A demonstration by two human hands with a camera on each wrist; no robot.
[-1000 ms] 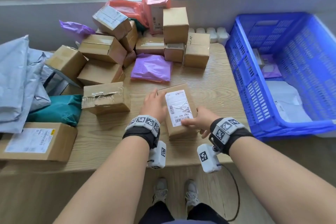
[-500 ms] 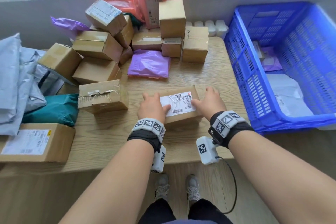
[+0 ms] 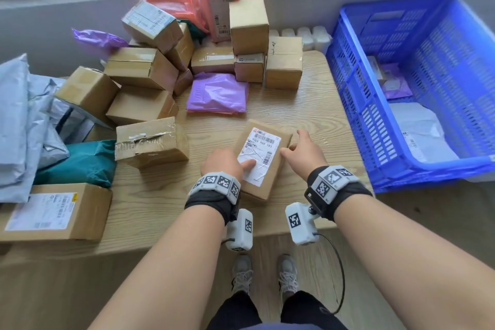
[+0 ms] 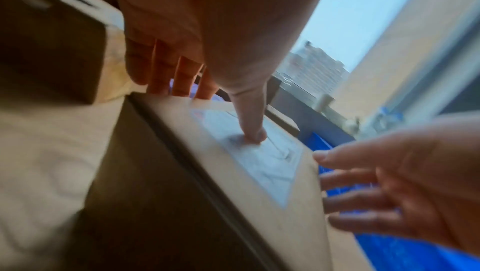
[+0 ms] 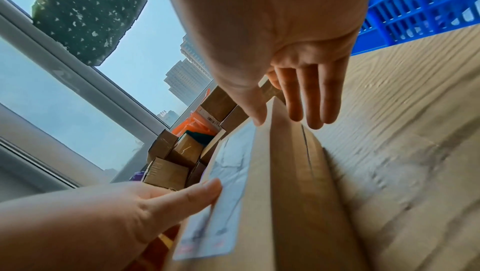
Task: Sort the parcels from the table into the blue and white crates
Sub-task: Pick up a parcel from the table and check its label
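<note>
A brown labelled box [image 3: 263, 158] lies slanted on the wooden table [image 3: 308, 115] near its front edge, white label up. My left hand [image 3: 225, 166] grips its left side, thumb [image 4: 255, 135] pressing on the label and fingers [image 4: 168, 78] down the far edge. Against the box's right edge rests my right hand [image 3: 300, 153], with straight fingers [image 5: 306, 101] along the side and the thumb [image 5: 257, 115] on the top rim. The blue crate [image 3: 348, 104] stands just right of the table and holds a few soft parcels.
Several brown boxes [image 3: 142, 69] are piled at the back and left. A purple mailer [image 3: 217, 94] lies behind the held box, with a taped box [image 3: 151, 139] to its left. Grey bags [image 3: 18, 115], a teal mailer [image 3: 80, 163] and a long labelled box [image 3: 56, 211] fill the left side.
The labelled box has turned counter-clockwise on the table, from lengthwise through crosswise to lengthwise again, its label now reversed. Both hands shifted around it while staying on it.
</note>
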